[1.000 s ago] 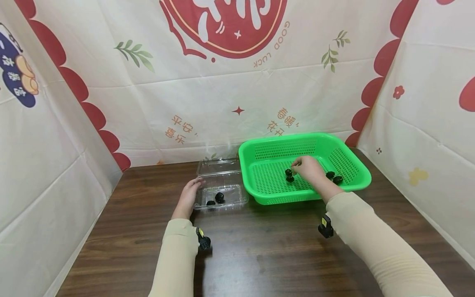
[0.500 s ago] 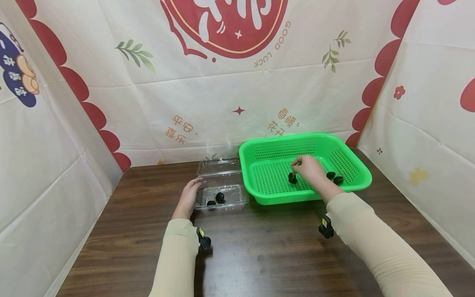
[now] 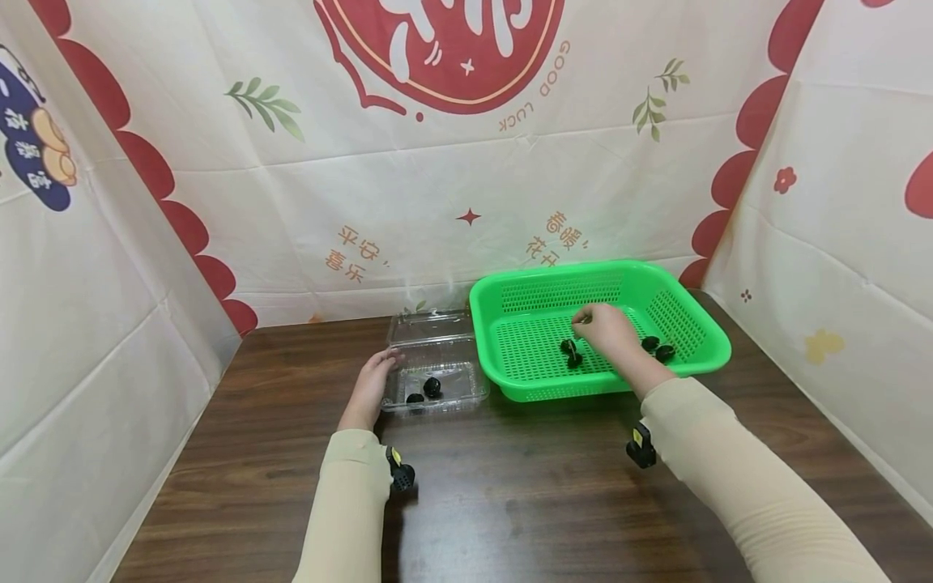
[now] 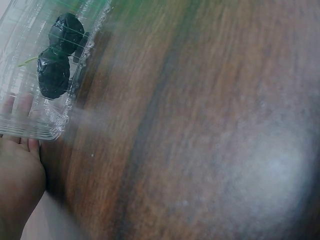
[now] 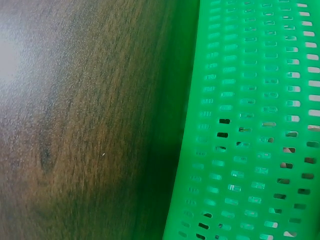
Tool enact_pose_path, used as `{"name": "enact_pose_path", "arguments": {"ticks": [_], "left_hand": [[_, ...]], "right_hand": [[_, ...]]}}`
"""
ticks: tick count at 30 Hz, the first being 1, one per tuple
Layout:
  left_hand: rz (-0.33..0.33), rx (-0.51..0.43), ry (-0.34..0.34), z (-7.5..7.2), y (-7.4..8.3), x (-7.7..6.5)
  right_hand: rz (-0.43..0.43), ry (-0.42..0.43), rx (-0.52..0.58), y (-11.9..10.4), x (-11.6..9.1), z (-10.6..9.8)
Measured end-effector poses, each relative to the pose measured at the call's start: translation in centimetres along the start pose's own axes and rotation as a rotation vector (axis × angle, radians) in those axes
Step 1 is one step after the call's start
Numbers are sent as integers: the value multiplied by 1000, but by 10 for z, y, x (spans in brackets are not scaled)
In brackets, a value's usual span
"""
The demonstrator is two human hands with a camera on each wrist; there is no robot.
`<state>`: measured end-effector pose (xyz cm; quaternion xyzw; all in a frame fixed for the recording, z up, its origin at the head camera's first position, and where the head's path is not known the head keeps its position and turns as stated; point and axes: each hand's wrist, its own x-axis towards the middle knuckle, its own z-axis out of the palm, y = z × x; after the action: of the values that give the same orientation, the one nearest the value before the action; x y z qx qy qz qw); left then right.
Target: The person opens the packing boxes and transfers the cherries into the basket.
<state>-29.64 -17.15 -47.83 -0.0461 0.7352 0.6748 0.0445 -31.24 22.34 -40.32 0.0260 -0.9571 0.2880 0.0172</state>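
Note:
My left hand rests against the left side of a clear plastic box, whose hinged lid is raised. Inside the box lie two dark, glossy round fruits like black cherries; a green stem shows in the left wrist view, where fingers appear through the plastic. Over a green basket is my right hand, its thumb and forefinger pinching what looks like the thin stem of dark cherries just below. The right wrist view shows the basket's slotted wall but hides the hand.
More dark cherries lie in the basket, right of my right wrist. The box and basket stand side by side on a brown wooden table. A printed white cloth hangs close behind them and along both sides.
The dark cherries under my right fingers first drew together and shifted slightly right, then spread apart again, one now lower. My right hand has barely moved; my left hand and the box are still.

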Motion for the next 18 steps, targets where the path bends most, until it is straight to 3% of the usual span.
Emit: {"name": "enact_pose_path", "arguments": {"ticks": [11, 18], "left_hand": [[-24, 0, 6, 0, -1, 0], [-11, 6, 6, 0, 0, -1]], "right_hand": [[-40, 14, -64, -5, 0, 0], [-65, 19, -82, -20, -2, 0]]}}
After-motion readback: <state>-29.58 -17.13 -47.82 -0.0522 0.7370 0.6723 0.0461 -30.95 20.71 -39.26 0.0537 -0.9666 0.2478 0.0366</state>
